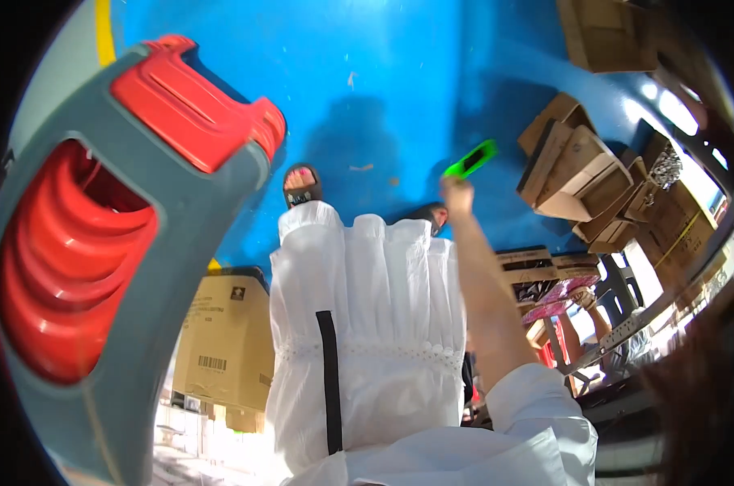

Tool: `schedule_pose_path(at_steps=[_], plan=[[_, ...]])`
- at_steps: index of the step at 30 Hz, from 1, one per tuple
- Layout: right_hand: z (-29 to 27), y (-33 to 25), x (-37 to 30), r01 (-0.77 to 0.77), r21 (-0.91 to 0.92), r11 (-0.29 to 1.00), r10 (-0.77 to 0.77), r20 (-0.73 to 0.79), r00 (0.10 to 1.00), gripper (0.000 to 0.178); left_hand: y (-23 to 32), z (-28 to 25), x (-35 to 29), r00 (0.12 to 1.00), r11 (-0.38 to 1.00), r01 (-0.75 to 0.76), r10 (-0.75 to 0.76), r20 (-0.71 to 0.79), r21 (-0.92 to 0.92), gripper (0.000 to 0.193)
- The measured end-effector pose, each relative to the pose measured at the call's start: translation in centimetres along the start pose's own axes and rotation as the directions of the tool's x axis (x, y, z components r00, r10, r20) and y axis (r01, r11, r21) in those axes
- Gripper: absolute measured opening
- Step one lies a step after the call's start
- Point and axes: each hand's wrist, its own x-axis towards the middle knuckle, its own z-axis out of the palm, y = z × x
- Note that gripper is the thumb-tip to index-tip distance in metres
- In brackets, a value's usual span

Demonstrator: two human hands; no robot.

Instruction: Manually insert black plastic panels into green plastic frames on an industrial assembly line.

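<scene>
My right hand (pixel 458 194) reaches out over the blue floor, past my right foot. Its fingers are closed around one end of a bright green, long narrow thing (pixel 474 159) with a dark middle; its exact kind is unclear. My left hand does not show anywhere in the picture. At the left stands a big moulded plastic piece with a grey frame (pixel 197 219) and a red top (pixel 185 101). Ribbed red plastic (pixel 71 275) shows through the opening in its side.
A brown carton (pixel 223 340) is beside me at the lower left. Opened cardboard boxes (pixel 573 166) are heaped at the right, and another box (pixel 606 32) lies at the upper right. Flat printed boxes (pixel 537 275) are near my right arm. Another person's arm (pixel 597 320) shows beyond.
</scene>
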Motion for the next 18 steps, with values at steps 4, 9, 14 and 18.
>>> schedule_pose_path(at_steps=[4,9,14,18], plan=[[7.6,-6.6,-12.9,0.205,-0.237,0.950,-0.234,-0.102,0.967,0.035,0.2,0.8,1.0,0.976,0.916,0.105,-0.169,-0.136,-0.386,0.048],[7.0,-17.6,-28.1,0.461,-0.030,0.887,-0.436,0.274,0.857,0.030,3.4,0.8,2.2,0.984,0.930,0.014,-0.078,-0.160,-0.366,0.036],[1.5,-23.9,-38.6,0.661,0.065,0.748,-0.575,0.560,0.596,0.030,5.6,-0.3,1.9,0.968,0.920,-0.049,-0.052,-0.245,-0.388,0.035],[-3.4,-26.3,-43.6,0.805,-0.208,0.555,-0.567,0.614,0.549,0.029,4.8,0.6,0.8,0.942,0.963,-0.113,0.025,-0.335,-0.246,0.035]])
